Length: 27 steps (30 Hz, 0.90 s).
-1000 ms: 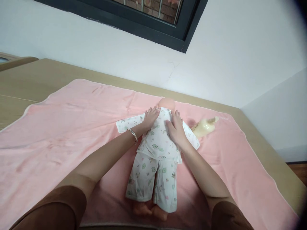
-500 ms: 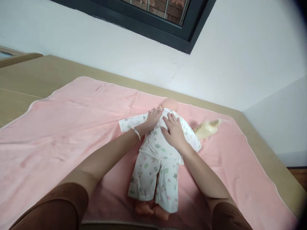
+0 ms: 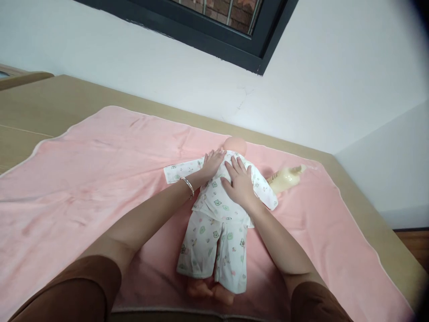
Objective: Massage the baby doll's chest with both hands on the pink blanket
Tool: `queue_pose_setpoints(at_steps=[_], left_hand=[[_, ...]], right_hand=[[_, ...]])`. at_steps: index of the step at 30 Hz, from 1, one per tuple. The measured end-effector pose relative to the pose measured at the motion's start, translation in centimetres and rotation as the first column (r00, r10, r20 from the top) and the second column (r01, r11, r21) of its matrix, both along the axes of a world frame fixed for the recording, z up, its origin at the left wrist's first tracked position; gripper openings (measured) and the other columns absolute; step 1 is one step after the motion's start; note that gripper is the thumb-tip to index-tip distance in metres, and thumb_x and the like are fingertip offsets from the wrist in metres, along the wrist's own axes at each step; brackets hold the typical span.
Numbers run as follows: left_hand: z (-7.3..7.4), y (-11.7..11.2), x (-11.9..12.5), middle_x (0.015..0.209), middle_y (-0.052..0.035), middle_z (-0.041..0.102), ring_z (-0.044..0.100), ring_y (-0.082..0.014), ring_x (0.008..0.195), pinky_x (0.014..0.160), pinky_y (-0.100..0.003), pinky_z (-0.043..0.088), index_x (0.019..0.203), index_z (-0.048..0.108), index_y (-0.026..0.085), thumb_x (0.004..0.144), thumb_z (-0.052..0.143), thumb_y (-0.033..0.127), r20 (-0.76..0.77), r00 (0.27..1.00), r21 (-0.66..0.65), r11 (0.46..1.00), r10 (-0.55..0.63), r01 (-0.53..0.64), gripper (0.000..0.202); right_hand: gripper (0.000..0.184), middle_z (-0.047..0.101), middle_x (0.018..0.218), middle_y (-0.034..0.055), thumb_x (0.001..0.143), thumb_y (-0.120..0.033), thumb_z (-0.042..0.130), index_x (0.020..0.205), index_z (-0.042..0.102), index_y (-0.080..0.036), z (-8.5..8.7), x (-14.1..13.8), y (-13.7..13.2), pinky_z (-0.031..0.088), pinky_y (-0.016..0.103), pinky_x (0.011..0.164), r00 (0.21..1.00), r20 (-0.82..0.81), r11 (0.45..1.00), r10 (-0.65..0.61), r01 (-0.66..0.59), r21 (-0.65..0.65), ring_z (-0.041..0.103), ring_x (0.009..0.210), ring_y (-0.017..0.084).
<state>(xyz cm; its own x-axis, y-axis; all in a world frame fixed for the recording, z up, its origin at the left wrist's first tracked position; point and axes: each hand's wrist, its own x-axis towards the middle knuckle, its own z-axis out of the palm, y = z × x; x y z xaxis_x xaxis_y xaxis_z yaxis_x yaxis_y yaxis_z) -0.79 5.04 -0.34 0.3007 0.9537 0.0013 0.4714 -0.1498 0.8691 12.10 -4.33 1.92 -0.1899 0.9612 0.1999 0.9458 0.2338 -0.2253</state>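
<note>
A baby doll (image 3: pixel 221 197) in a white printed top and trousers lies on a pink blanket (image 3: pixel 134 143), its round bald head (image 3: pixel 235 145) pointing away from me and its feet (image 3: pixel 211 290) towards me. No facial features show. My left hand (image 3: pixel 213 163) rests flat across the doll's left-side shoulder, fingers extended near the neck. On the upper body of the top, my right hand (image 3: pixel 240 181) lies palm down with fingers spread. Neither hand grips anything. A bracelet (image 3: pixel 188 187) circles my left wrist. Both sleeves of the doll's top stretch outwards.
Right of the doll lies a pale yellow bottle (image 3: pixel 287 179) with brown markings, on its side on the blanket. Beneath the blanket is a tan table (image 3: pixel 77 96) against a white wall (image 3: pixel 301 98). A dark-framed window (image 3: pixel 214 31) is above.
The whole view has shifted slightly, so the doll and blanket appear a little further left and up. Both hands keep nearly the same places on the doll.
</note>
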Motion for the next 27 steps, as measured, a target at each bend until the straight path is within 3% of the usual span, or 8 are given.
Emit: queue_pose_setpoints(at_steps=[8, 12, 16, 19, 21, 24, 26, 27], left_hand=[[0.0, -0.1, -0.2, 0.168, 0.0040, 0.029, 0.010, -0.0191, 0.159, 0.128, -0.046, -0.007, 0.146, 0.051, 0.034, 0.103, 0.009, 0.048, 0.008, 1.000, 0.033, 0.999, -0.012, 0.012, 0.062], [0.0, -0.6, -0.3, 0.167, -0.0028, 0.030, 0.014, -0.0227, 0.159, 0.129, -0.051, -0.002, 0.149, 0.048, 0.026, 0.103, 0.009, 0.044, -0.087, 0.996, 0.115, 0.993, -0.019, 0.029, 0.063], [0.0, -1.7, -0.4, 0.167, -0.0090, 0.030, 0.016, -0.0270, 0.158, 0.129, -0.051, 0.004, 0.151, 0.045, 0.018, 0.101, 0.021, 0.052, -0.174, 0.985, 0.309, 0.948, -0.023, 0.076, 0.065], [0.3, -3.0, -0.1, 0.166, -0.0126, 0.032, 0.016, -0.0291, 0.158, 0.129, -0.054, 0.004, 0.150, 0.045, 0.015, 0.100, 0.020, 0.058, -0.159, 0.986, 0.345, 0.933, -0.052, 0.105, 0.071], [1.0, -4.0, 0.7, 0.164, -0.0129, 0.036, 0.019, -0.0281, 0.158, 0.129, -0.052, 0.005, 0.150, 0.045, 0.015, 0.100, 0.021, 0.060, -0.058, 0.993, 0.357, 0.927, -0.101, 0.115, 0.072], [3.2, -5.6, 2.7, 0.159, -0.0115, 0.045, 0.034, -0.0250, 0.152, 0.129, -0.045, 0.018, 0.146, 0.050, 0.017, 0.099, 0.027, 0.064, 0.272, 0.941, 0.297, 0.948, -0.202, 0.118, 0.070], [5.1, -6.5, 4.6, 0.154, -0.0130, 0.051, 0.045, -0.0253, 0.146, 0.126, -0.045, 0.029, 0.144, 0.051, 0.017, 0.099, 0.021, 0.065, 0.535, 0.823, 0.065, 0.981, -0.189, 0.183, 0.073], [6.0, -6.9, 5.8, 0.152, -0.0159, 0.053, 0.050, -0.0265, 0.143, 0.123, -0.045, 0.034, 0.145, 0.050, 0.016, 0.098, 0.015, 0.066, 0.634, 0.757, -0.097, 0.955, -0.157, 0.280, 0.077]], right_hand=[[0.061, 0.015, 0.171, 0.0058, 0.096, -0.044, 0.048, 0.154, 0.039, -0.028, 0.7, -0.4, -0.2, 0.008, 0.082, 0.113, 0.997, -0.024, 0.995, -0.076, 0.074, -0.073, 0.006, 0.158, 0.036], [0.066, 0.009, 0.172, 0.0065, 0.095, -0.047, 0.049, 0.156, 0.035, -0.027, 1.3, 0.0, 0.0, 0.007, 0.084, 0.112, 0.998, -0.046, 0.992, -0.046, 0.040, -0.123, 0.003, 0.158, 0.037], [0.082, 0.001, 0.172, 0.0109, 0.092, -0.053, 0.055, 0.161, 0.024, -0.021, 3.4, 1.7, -0.4, 0.014, 0.081, 0.114, 0.987, -0.106, 0.951, 0.121, -0.146, -0.272, -0.003, 0.157, 0.044], [0.073, 0.007, 0.171, 0.0163, 0.097, -0.041, 0.048, 0.161, 0.026, -0.013, 6.2, 3.7, -1.8, 0.018, 0.059, 0.126, 0.933, -0.164, 0.885, 0.320, -0.356, -0.298, 0.005, 0.158, 0.036], [0.061, 0.013, 0.171, 0.0125, 0.098, -0.028, 0.043, 0.158, 0.036, -0.016, 8.4, 5.4, -3.4, 0.015, 0.051, 0.129, 0.909, -0.168, 0.877, 0.382, -0.414, -0.244, 0.007, 0.159, 0.030], [0.062, 0.016, 0.171, 0.0094, 0.099, -0.023, 0.038, 0.160, 0.031, -0.019, 11.6, 8.5, -6.0, 0.016, 0.050, 0.129, 0.953, -0.187, 0.944, 0.237, -0.271, -0.186, 0.012, 0.158, 0.027], [0.061, 0.022, 0.169, 0.0107, 0.100, -0.025, 0.035, 0.160, 0.030, -0.015, 13.2, 10.6, -7.5, 0.017, 0.049, 0.129, 0.977, -0.196, 0.986, 0.079, -0.105, -0.127, 0.017, 0.158, 0.026], [0.060, 0.026, 0.168, 0.0125, 0.100, -0.025, 0.034, 0.159, 0.031, -0.012, 13.8, 11.6, -8.1, 0.018, 0.048, 0.129, 0.981, -0.192, 0.994, -0.010, -0.011, -0.105, 0.022, 0.157, 0.026]])
